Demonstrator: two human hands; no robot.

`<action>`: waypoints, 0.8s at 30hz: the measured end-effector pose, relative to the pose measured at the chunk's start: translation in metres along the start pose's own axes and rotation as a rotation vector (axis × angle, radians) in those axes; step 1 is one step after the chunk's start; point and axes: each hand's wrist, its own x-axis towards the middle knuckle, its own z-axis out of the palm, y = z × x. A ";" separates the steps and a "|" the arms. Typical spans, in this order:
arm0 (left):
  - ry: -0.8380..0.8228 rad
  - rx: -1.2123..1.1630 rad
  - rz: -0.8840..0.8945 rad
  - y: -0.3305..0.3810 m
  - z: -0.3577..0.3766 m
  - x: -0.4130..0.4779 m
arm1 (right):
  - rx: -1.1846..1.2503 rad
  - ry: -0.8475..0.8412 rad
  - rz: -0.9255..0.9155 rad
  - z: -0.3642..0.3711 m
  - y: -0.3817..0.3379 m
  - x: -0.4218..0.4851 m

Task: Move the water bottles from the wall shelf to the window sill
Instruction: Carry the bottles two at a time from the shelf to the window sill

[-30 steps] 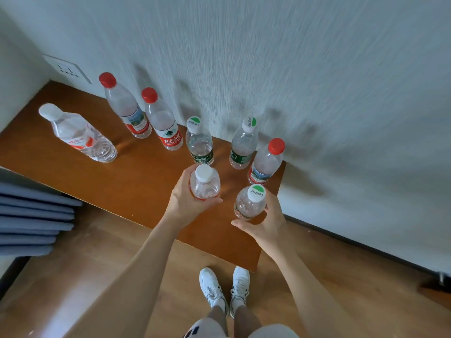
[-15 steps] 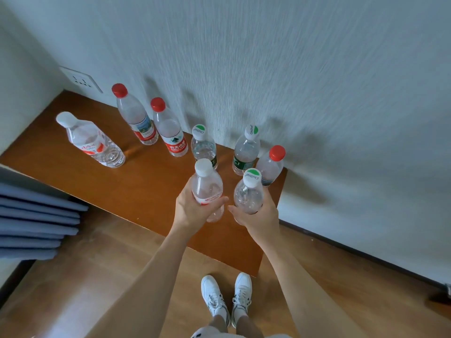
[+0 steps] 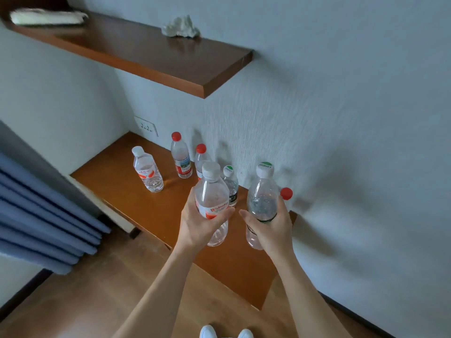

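My left hand [image 3: 197, 222] grips a clear white-capped bottle with a red label [image 3: 211, 195], lifted above the lower wooden shelf [image 3: 127, 193]. My right hand [image 3: 271, 230] holds a clear green-capped bottle [image 3: 262, 198], also raised off the shelf. Still standing on the shelf are a white-capped bottle [image 3: 146, 169] at the left, two red-capped bottles [image 3: 180, 156] [image 3: 201, 152] by the wall, a small green-capped bottle [image 3: 230, 184] behind my left hand's bottle, and a red-capped one [image 3: 286, 194] mostly hidden behind my right hand's bottle.
An upper wooden shelf [image 3: 170, 67] juts from the wall overhead, carrying a crumpled white cloth [image 3: 180, 28] and a pale object [image 3: 46, 17]. Blue curtain folds [image 3: 41, 215] hang at the left. A wall socket [image 3: 146, 126] sits above the lower shelf. Wooden floor lies below.
Both hands have lifted their bottles up off the lower shelf. The view has tilted upward, bringing the upper shelf into sight.
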 end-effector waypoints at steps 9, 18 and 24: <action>0.185 0.039 -0.016 0.023 -0.059 -0.034 | 0.037 -0.148 -0.139 0.046 -0.039 -0.017; 0.606 0.082 -0.133 0.032 -0.120 -0.118 | 0.070 -0.544 -0.252 0.106 -0.071 -0.054; 0.923 0.121 -0.239 0.035 -0.150 -0.196 | 0.128 -0.796 -0.304 0.142 -0.069 -0.106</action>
